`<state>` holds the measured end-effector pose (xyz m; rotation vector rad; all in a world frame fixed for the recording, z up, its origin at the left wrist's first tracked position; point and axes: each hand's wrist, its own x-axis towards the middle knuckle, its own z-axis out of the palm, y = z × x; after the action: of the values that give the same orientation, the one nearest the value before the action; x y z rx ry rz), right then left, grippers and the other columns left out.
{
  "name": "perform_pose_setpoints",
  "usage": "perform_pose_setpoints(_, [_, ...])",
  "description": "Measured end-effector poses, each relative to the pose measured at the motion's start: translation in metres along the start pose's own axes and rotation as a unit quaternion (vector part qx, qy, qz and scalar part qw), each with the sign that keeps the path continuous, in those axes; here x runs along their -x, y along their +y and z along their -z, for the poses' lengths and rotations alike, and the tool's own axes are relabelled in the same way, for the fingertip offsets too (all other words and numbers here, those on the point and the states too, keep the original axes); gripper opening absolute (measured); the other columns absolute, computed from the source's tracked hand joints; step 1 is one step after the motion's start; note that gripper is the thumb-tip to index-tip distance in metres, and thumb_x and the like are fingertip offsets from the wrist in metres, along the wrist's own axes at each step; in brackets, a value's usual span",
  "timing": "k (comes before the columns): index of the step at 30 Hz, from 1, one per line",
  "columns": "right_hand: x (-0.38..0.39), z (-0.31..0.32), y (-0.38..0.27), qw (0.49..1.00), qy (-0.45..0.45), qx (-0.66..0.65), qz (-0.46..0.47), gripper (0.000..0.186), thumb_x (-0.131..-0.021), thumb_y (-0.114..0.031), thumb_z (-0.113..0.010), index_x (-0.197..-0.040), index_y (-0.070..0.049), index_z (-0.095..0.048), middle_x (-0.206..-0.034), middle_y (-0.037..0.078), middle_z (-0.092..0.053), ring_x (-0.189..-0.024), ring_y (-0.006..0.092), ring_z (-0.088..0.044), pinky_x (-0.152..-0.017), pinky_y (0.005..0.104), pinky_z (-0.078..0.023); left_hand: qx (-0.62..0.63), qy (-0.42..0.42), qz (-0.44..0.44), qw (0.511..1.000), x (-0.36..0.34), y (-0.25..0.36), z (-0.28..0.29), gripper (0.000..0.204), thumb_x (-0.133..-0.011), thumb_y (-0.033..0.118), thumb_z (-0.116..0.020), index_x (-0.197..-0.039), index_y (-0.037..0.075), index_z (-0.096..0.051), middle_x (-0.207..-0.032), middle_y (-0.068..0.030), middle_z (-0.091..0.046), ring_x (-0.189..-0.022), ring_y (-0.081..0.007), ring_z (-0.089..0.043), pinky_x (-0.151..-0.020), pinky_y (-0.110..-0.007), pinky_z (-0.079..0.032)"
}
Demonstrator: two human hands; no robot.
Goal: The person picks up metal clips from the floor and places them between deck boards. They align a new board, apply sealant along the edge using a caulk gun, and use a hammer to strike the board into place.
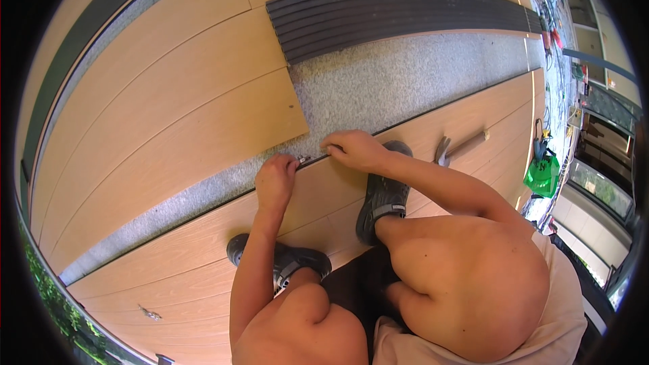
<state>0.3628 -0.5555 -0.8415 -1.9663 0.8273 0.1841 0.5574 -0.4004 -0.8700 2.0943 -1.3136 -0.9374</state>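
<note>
My left hand (274, 181) is closed in a pinch at the dark edge of the near wood-look planks (223, 236). A small metal piece (304, 159) shows at its fingertips; its exact shape is too small to make out. My right hand (358, 151) is a little to the right, fingers curled down at the same edge, and whatever they pinch is hidden. Between the near planks and the far planks (182, 101) runs a strip of speckled grey floor (365, 88), narrow on the left and wider on the right.
A hammer (466, 149) lies on the planks to my right. A dark grooved board (405, 17) rests at the far side. Small metal bits (149, 312) lie at the lower left. A green bag (543, 174) is at the right. My black shoes (385, 192) stand on the near planks.
</note>
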Motion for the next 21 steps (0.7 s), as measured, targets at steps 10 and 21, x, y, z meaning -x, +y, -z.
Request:
perform_pose_setpoints(10, [0.002, -0.012, 0.002, 1.0, -0.002, 0.015, 0.005, 0.024, -0.093, -0.017, -0.058, -0.109, -0.008, -0.074, -0.109, 0.013, -0.074, -0.101, 0.035, -0.068, -0.088, 0.0437, -0.054, 0.022, -0.023, 0.01, 0.999, 0.002, 0.003, -0.005, 0.01, -0.085, 0.015, -0.075, -0.086, 0.005, -0.073, -0.091, -0.0138, -0.071, -0.087, -0.0359, -0.067, -0.076, -0.045, -0.053])
perform_pose_setpoints(21, [-0.019, -0.027, -0.01, 0.996, -0.049, 0.075, 0.007, 0.018, -0.091, -0.021, -0.065, -0.102, -0.011, -0.076, -0.102, 0.011, -0.073, -0.096, 0.0341, -0.069, -0.083, 0.0436, -0.055, 0.009, -0.02, 0.002, 1.0, 0.0, 0.001, -0.007, 0.01, -0.087, 0.016, -0.073, -0.088, 0.006, -0.074, -0.09, -0.013, -0.07, -0.088, -0.0354, -0.067, -0.077, -0.045, -0.054])
